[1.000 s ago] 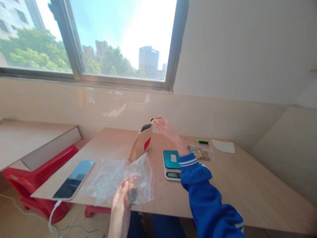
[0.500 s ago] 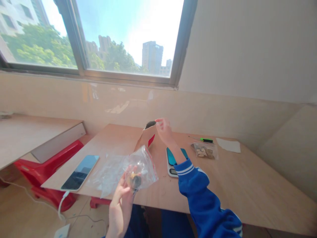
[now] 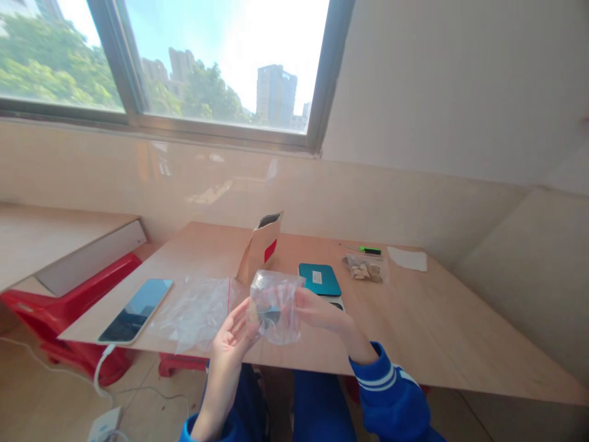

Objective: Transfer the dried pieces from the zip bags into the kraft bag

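Observation:
Over the table's front edge, my left hand (image 3: pixel 235 331) holds a clear plastic bag (image 3: pixel 280 325) from the left, with a small dark item inside it. My right hand (image 3: pixel 319 309) grips the same bag at its right side, its fingertips partly behind the plastic. Behind the bag stands an open brown paper pouch (image 3: pixel 261 248) with a red label. A scale (image 3: pixel 321 279) with a teal top and a white label on it lies just beyond my right hand. More clear bags (image 3: pixel 197 313) are spread left of my hands.
A phone (image 3: pixel 137 310) with a white cable lies at the table's left. Toward the back right are a bag of brown pieces (image 3: pixel 367 270), a green-and-black screwdriver (image 3: pixel 369 250) and white paper (image 3: pixel 407 258). Red stools (image 3: pixel 83 294) stand at the left.
My right hand has come down from the paper pouch's opening to the clear bag. The bag has been turned, and the scale's top is now uncovered. The view has shifted slightly.

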Demonstrator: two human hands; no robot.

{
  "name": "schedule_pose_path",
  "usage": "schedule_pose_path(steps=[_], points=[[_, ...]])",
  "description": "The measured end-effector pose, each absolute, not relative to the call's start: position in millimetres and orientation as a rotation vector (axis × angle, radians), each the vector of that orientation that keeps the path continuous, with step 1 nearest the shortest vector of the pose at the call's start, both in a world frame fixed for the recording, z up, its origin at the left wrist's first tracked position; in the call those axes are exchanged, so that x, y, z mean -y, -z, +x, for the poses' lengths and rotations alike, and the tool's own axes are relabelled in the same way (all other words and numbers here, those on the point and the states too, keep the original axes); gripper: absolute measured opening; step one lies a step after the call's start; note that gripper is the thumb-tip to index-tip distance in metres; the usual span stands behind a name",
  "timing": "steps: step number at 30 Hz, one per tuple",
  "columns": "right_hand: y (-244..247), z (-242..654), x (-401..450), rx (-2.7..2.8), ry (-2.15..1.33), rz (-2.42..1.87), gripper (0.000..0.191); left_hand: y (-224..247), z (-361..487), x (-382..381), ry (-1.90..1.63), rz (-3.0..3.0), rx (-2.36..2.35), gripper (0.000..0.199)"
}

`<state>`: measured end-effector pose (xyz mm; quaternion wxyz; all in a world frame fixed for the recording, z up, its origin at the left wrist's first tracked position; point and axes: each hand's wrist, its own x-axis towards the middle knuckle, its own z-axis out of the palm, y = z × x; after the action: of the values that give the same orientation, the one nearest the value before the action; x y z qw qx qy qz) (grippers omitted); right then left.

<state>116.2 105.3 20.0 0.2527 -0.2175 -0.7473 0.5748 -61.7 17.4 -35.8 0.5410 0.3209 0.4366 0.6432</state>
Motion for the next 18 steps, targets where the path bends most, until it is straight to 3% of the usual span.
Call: schedule_pose_path(steps=[8,15,18], points=[[-12.5,103.0,-92.1,1.978,-1.616,-0.616,0.041,39.7,-57.7,-14.7,-1.582,0.830,-1.209,0.030],[-4.7,94.0,-88.2,1.739,-1.687,-0.666,0.031,36.9,-62.8,-14.0,-1.600,0.851,-1.254,0.029],[-0.9,100.1,-93.5,1.624,-1.640,-0.726,0.033,33.7,-67.4,-15.1,-1.644,0.779,-1.244,0.041]])
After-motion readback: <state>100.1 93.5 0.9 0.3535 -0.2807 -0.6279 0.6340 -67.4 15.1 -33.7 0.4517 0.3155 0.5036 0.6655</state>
